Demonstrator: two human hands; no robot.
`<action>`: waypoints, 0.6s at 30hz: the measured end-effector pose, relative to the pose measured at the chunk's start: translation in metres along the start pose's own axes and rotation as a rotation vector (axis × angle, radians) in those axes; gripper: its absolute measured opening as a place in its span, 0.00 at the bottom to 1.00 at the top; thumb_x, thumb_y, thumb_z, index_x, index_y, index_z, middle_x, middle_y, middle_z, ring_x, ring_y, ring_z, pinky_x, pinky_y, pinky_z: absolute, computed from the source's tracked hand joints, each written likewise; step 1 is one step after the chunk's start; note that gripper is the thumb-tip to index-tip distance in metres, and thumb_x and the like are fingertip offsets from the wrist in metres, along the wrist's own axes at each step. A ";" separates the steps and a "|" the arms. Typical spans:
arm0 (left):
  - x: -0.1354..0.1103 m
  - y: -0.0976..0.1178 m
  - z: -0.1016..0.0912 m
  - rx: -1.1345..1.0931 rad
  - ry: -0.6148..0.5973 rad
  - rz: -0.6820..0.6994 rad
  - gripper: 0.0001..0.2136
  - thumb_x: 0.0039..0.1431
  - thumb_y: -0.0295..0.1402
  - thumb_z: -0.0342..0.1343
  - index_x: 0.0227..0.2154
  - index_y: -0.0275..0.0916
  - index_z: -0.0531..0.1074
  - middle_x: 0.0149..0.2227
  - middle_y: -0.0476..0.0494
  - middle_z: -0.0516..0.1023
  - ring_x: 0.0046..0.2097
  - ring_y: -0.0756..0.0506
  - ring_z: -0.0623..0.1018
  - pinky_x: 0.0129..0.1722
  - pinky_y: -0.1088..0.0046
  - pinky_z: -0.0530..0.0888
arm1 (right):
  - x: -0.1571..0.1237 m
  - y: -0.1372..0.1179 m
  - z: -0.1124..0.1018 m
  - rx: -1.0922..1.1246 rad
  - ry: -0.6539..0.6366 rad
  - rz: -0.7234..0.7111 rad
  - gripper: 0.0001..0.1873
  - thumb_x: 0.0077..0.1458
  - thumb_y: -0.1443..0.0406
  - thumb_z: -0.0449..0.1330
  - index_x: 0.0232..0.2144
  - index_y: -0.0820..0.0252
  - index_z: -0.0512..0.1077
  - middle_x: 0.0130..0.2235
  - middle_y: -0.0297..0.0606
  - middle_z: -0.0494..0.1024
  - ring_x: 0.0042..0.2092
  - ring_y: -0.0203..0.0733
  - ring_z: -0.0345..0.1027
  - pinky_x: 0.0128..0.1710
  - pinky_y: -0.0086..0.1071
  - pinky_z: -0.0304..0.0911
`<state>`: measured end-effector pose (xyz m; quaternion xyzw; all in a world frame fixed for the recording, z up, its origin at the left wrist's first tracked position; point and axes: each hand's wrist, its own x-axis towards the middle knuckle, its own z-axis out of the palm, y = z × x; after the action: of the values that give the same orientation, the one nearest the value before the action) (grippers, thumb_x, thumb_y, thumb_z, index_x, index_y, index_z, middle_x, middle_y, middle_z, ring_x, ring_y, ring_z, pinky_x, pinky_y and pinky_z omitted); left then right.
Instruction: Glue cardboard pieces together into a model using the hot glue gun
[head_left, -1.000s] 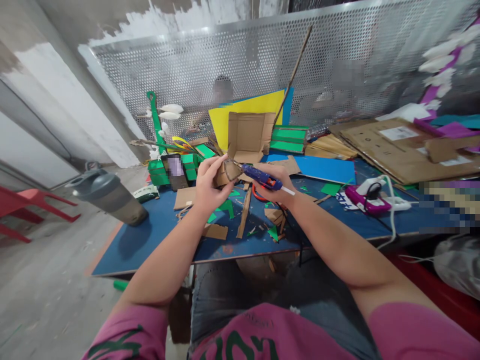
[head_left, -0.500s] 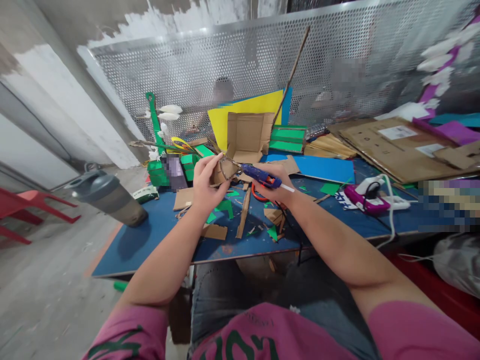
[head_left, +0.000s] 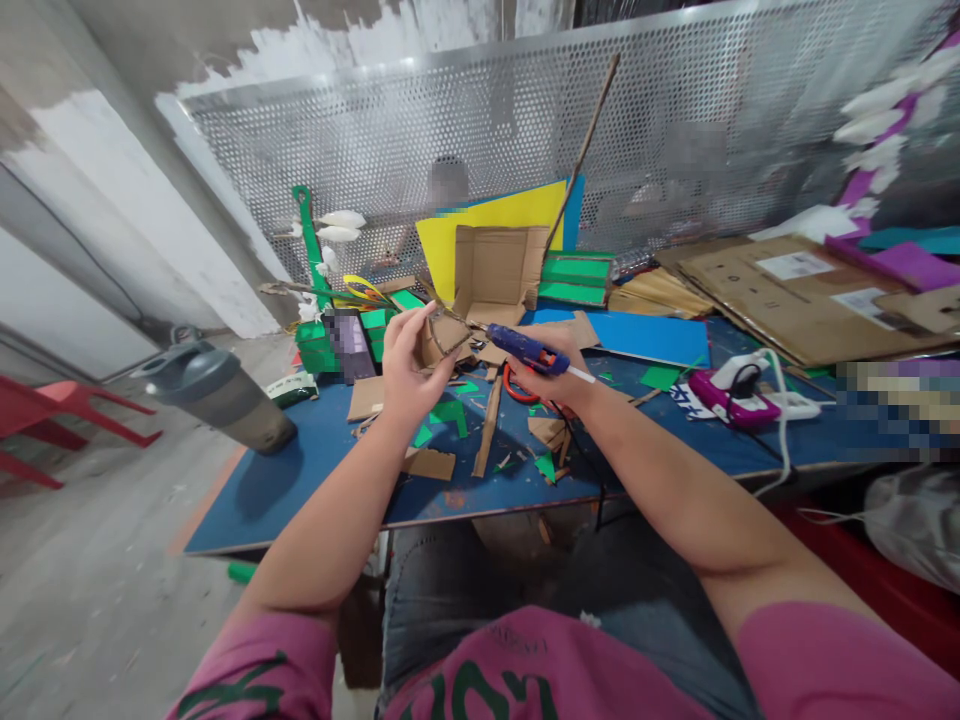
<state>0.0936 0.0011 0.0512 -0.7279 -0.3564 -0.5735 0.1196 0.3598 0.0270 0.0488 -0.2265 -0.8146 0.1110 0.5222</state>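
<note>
My left hand is closed round a small brown cardboard piece, held up above the blue table. My right hand grips a blue glue gun with a white glue stick at its back end. The gun's nozzle points left and touches the upper edge of the cardboard piece. Both hands hover over cardboard and green paper scraps.
An open cardboard box stands behind the hands, with yellow and blue sheets and green blocks around. A grey shaker bottle is at the table's left. A purple device with white cable lies right. Flat cardboard fills the far right.
The left hand has raised and turned the cardboard piece slightly, its fingers shifting along it. The glue gun stays against the piece's edge, moved a little up and right.
</note>
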 end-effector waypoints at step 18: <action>-0.001 0.002 0.002 -0.046 -0.024 0.065 0.29 0.65 0.36 0.66 0.68 0.46 0.70 0.61 0.35 0.77 0.64 0.34 0.77 0.68 0.47 0.75 | 0.000 -0.006 0.001 -0.009 -0.021 -0.025 0.08 0.64 0.60 0.66 0.33 0.53 0.74 0.31 0.37 0.77 0.35 0.46 0.72 0.38 0.40 0.67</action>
<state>0.0965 0.0003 0.0499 -0.7485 -0.3208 -0.5684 0.1172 0.3579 0.0215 0.0510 -0.2175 -0.8234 0.1031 0.5139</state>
